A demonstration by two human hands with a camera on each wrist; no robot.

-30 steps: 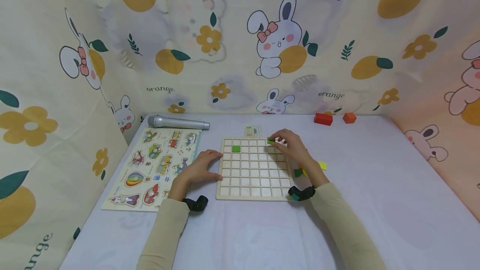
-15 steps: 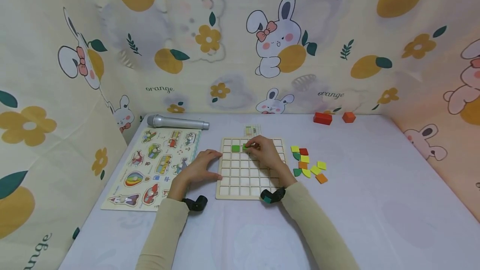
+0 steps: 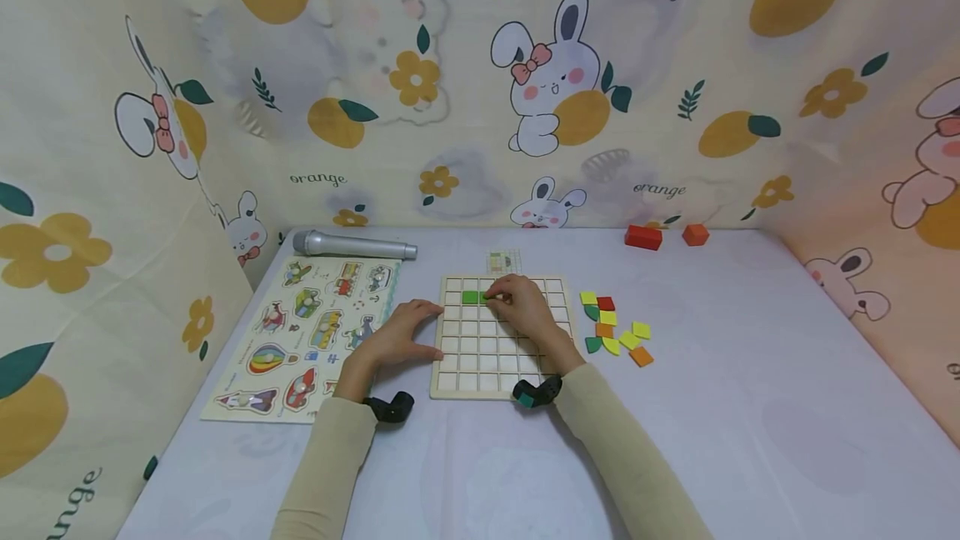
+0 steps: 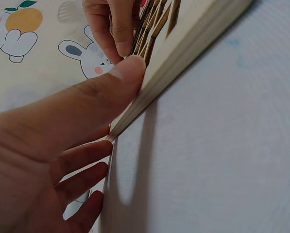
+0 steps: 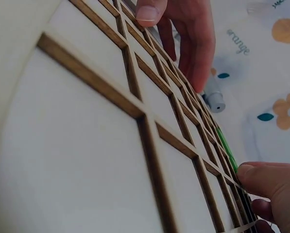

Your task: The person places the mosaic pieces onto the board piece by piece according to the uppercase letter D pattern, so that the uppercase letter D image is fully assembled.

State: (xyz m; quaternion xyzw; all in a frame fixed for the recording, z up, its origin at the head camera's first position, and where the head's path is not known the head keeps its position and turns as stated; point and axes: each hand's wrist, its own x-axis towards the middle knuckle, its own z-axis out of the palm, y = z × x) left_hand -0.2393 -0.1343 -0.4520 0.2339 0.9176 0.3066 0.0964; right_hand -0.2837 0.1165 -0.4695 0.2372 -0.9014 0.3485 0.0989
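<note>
A wooden grid board (image 3: pixel 468 396) lies in the middle of the table. In its second row sits a green square tile (image 3: pixel 469 297). My right hand (image 3: pixel 525 307) pinches another green tile (image 3: pixel 485 297) by thumb and fingertips, over the cell just right of the first; most of it is hidden. In the right wrist view a green strip (image 5: pixel 226 145) shows in front of the thumb. My left hand (image 3: pixel 397 336) rests along the board's left edge, thumb and fingers spread. From the left wrist view, its thumb (image 4: pixel 127 70) touches the rim.
Several yellow, green, red and orange tiles (image 3: pixel 611 327) lie right of the board. A picture puzzle board (image 3: pixel 300 340) and silver microphone (image 3: pixel 356 245) are on the left. Red blocks (image 3: pixel 643 237) sit at the back right; a small pattern card (image 3: pixel 504 262) lies behind the board.
My right hand has brought the green tile leftward from the board's top right to beside the first green tile, then edged slightly further left. The left hand has stayed at the edge.
</note>
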